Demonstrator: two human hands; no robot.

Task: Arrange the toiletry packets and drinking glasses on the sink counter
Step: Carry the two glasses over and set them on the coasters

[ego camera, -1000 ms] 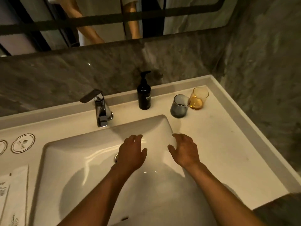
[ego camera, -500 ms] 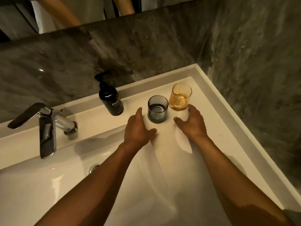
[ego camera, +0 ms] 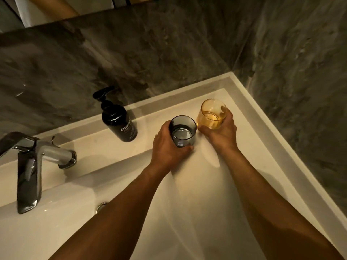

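Note:
Two drinking glasses stand side by side on the white sink counter [ego camera: 249, 158], right of the basin. My left hand [ego camera: 166, 147] is wrapped around the smoky grey glass [ego camera: 182, 130], thumb across its near side. My right hand [ego camera: 222, 130] grips the amber glass [ego camera: 211, 114], with a fingertip showing over its far rim. Both glasses are upright; whether they touch the counter I cannot tell. No toiletry packets are in view.
A black pump bottle [ego camera: 118, 121] stands left of the glasses near the back ledge. The chrome faucet [ego camera: 32, 166] is at the far left over the basin [ego camera: 56, 222]. Dark marble walls close the back and right sides of the counter.
Both hands moved from above the basin up to the glasses and closed around them. The view swung right, so the packets at the left dropped out of sight.

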